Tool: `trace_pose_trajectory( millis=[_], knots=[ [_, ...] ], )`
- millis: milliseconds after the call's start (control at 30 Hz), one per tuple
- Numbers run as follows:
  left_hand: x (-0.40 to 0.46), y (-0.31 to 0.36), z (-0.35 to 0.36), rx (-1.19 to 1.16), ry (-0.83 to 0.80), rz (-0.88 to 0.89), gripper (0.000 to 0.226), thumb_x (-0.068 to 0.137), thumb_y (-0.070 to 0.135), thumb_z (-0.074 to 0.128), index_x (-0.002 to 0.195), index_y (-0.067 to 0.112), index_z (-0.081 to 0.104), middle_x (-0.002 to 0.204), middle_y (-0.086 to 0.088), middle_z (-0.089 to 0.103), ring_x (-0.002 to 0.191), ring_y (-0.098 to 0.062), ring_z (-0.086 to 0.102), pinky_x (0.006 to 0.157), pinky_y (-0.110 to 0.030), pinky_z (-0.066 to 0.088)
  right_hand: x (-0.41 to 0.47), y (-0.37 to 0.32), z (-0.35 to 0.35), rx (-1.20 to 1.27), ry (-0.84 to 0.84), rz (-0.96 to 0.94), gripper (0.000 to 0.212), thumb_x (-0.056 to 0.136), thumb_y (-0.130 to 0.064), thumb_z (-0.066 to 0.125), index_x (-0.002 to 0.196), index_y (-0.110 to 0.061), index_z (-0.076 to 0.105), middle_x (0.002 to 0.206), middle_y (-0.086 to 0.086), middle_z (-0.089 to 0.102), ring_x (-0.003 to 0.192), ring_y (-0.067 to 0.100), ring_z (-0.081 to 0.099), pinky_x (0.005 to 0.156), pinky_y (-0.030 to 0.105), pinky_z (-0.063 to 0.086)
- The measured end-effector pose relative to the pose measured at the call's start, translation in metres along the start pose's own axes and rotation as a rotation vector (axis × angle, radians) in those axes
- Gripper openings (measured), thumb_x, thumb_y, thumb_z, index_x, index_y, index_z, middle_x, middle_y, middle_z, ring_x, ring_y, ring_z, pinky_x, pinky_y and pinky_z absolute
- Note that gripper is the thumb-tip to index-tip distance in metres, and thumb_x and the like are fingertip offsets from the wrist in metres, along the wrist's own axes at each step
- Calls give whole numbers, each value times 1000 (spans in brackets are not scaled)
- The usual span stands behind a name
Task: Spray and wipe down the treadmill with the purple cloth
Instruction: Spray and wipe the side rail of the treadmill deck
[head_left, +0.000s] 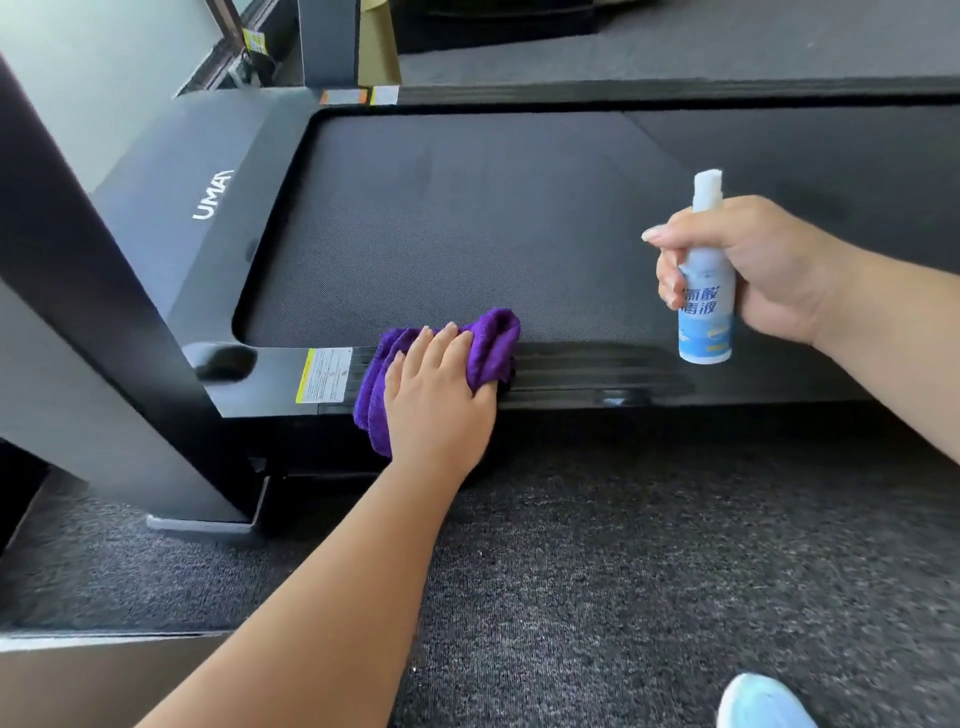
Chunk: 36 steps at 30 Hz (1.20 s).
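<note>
Treadmill (467, 223) — head view, one item, dark belt and black side rail, lying across our frame from left to right. Purple cloth (441, 364): bunched on the near side rail, partly draped over its edge, just beside a yellow-edged warning label (324, 375). Left hand (441, 400): we see it laid flat on the cloth, fingers straight, pressing down. Right hand (748, 270): curled round a white-and-blue spray bottle (705, 291), held upright above the rail, well to the right of the cloth. Grey carpet (623, 571) fills the foreground — a pale blue shoe (758, 701) at the bottom edge.
</note>
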<state>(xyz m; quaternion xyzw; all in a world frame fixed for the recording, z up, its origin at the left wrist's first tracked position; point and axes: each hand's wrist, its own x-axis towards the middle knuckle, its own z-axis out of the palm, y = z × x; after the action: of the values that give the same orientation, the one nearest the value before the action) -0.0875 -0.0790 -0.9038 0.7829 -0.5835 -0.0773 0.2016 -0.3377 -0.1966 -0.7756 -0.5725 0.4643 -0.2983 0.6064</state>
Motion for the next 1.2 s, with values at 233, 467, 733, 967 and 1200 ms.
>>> trace_pose_trajectory(
  millis=[233,467,733,967,1200],
  knots=[
    [-1,-3,3,-45,8,18,52,99,47,48,149,32,48,161,12,40,155,-15,21,127,-41,8,-22,-36,1,-92,96,-35,38,95,-17,68,62,-15,49,64,9,53,59,24,52,64,32,49],
    [-1,-5,7,-38,44,37,51,99,45,51,147,28,51,158,8,45,153,-18,26,127,-44,14,-43,-65,-10,-332,93,-70,37,93,-19,71,61,-14,52,66,12,56,61,28,54,64,33,49],
    [-1,1,14,43,109,13,48,98,43,55,144,29,54,154,8,50,150,-20,32,124,-44,17,-45,5,-52,-313,-10,-46,37,93,-17,71,62,-8,53,67,16,57,64,29,54,67,36,49],
    [0,9,13,105,101,-26,65,84,55,40,144,34,55,153,14,51,148,-19,36,122,-43,21,-49,35,-123,-317,-105,-113,38,94,-20,70,68,3,54,68,17,59,66,27,56,68,32,49],
    [-8,56,27,108,97,-61,67,86,58,40,146,33,54,157,12,47,150,-20,34,124,-46,20,-48,44,-181,-320,-80,-107,37,92,-20,72,66,1,55,66,16,59,64,27,56,70,36,48]
  ],
)
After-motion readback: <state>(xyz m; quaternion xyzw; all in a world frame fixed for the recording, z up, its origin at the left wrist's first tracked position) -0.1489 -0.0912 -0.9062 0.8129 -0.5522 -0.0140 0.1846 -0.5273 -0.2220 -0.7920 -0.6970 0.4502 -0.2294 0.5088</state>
